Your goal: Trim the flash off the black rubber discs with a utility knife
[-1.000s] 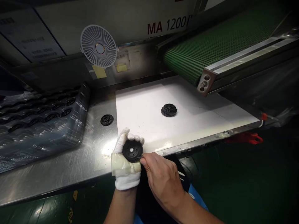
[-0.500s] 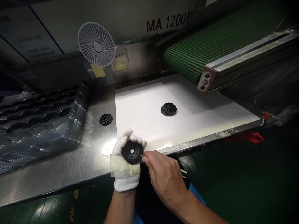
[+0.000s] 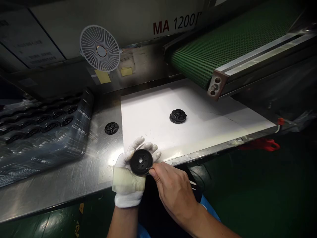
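Note:
In my left hand, which wears a white glove with pale tape around the palm, lies a black round part with a hole in its middle and smaller holes around it. The thumb and loosely curled fingers cradle it. My bare right hand pinches a thin metal tool, whose tip meets the part's lower right rim; its kind cannot be made out. A similar ridged black part lies on the metal bench, and a small stack of black parts sits on the white sheet.
Clear plastic trays filled with black parts are stacked at the left. A white sheet covers part of the metal bench. Overhanging it at the right is a green conveyor belt. A white fan stands at the back.
The fingers of my left hand have loosened and spread beyond the part's rim, and the part has turned a little. My right hand stays at the rim with the tool.

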`<control>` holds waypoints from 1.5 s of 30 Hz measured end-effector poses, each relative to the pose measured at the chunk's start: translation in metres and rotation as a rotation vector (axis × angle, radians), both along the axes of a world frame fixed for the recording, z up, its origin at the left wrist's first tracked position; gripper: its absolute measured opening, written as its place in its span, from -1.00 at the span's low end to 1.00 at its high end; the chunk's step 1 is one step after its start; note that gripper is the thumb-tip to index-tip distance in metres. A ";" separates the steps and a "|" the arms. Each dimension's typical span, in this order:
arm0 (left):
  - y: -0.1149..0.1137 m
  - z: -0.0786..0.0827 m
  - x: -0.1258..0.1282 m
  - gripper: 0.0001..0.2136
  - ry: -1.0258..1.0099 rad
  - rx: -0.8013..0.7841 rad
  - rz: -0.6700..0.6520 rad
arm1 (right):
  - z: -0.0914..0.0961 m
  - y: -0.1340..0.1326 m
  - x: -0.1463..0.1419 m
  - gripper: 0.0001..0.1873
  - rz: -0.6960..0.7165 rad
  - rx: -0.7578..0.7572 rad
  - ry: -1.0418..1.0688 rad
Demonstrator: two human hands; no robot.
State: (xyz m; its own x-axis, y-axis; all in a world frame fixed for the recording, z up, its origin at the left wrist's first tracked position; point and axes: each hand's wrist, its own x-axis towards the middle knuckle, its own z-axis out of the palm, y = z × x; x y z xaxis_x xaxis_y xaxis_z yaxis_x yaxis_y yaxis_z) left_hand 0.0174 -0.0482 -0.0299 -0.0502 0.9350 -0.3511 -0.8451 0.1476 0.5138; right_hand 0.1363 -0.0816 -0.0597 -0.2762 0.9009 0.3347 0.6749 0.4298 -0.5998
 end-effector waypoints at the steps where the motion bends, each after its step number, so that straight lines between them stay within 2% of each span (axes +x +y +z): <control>1: 0.000 0.001 -0.001 -0.67 -0.002 0.001 0.000 | 0.001 0.001 0.001 -0.65 0.000 0.002 0.010; 6: 0.005 0.001 0.003 -0.86 -0.073 0.002 0.126 | 0.001 0.001 -0.001 -0.66 -0.016 0.033 0.014; 10: 0.009 0.001 0.007 -0.91 -0.094 -0.038 0.211 | -0.001 -0.006 -0.008 -0.65 0.007 0.031 0.018; 16: 0.009 0.006 0.005 -0.92 -0.098 -0.044 0.238 | 0.010 -0.004 -0.004 -0.62 0.057 -0.128 0.178; 19: 0.009 0.009 0.004 -0.90 -0.098 -0.045 0.233 | 0.017 -0.002 0.006 -0.68 0.043 -0.168 0.206; 21: 0.008 0.010 0.004 -0.89 -0.093 -0.062 0.249 | 0.016 -0.001 0.015 -0.73 -0.006 -0.162 0.159; 23: 0.008 0.012 0.003 -0.89 -0.093 -0.072 0.261 | 0.012 -0.001 0.028 -0.67 -0.029 -0.177 0.029; 25: 0.008 0.015 0.003 -0.89 -0.100 -0.068 0.257 | 0.004 -0.001 0.041 -0.58 -0.004 -0.224 -0.097; 27: 0.008 0.018 0.004 -0.88 -0.110 -0.080 0.247 | -0.004 -0.003 0.054 -0.59 0.037 -0.279 -0.122; 28: 0.008 0.019 0.005 -0.88 -0.116 -0.097 0.241 | -0.007 -0.004 0.059 -0.64 0.042 -0.297 -0.096; 30: 0.008 0.021 0.008 -0.85 -0.137 -0.134 0.230 | -0.012 -0.007 0.066 -0.87 0.029 -0.312 -0.027; 31: 0.008 0.022 0.009 -0.84 -0.149 -0.150 0.221 | -0.013 -0.008 0.068 -0.84 0.014 -0.311 -0.001; 33: 0.008 0.023 0.011 -0.81 -0.169 -0.171 0.202 | -0.013 -0.009 0.070 -0.63 -0.021 -0.307 0.024; 34: 0.008 0.024 0.012 -0.80 -0.175 -0.177 0.196 | -0.012 -0.009 0.070 -0.61 -0.039 -0.310 0.028; 38: 0.007 0.025 0.015 -0.80 -0.204 -0.208 0.200 | -0.009 0.000 0.069 -0.84 -0.068 -0.285 0.147; 40: 0.006 0.026 0.015 -0.81 -0.214 -0.198 0.217 | -0.010 0.006 0.066 -0.70 -0.078 -0.234 0.237; 43: 0.003 0.030 0.014 -0.81 -0.237 -0.189 0.234 | -0.009 0.013 0.055 -0.45 0.023 -0.345 0.371; 45: 0.002 0.034 0.011 -0.81 -0.255 -0.217 0.253 | -0.004 0.012 0.047 -0.45 0.220 -0.531 0.467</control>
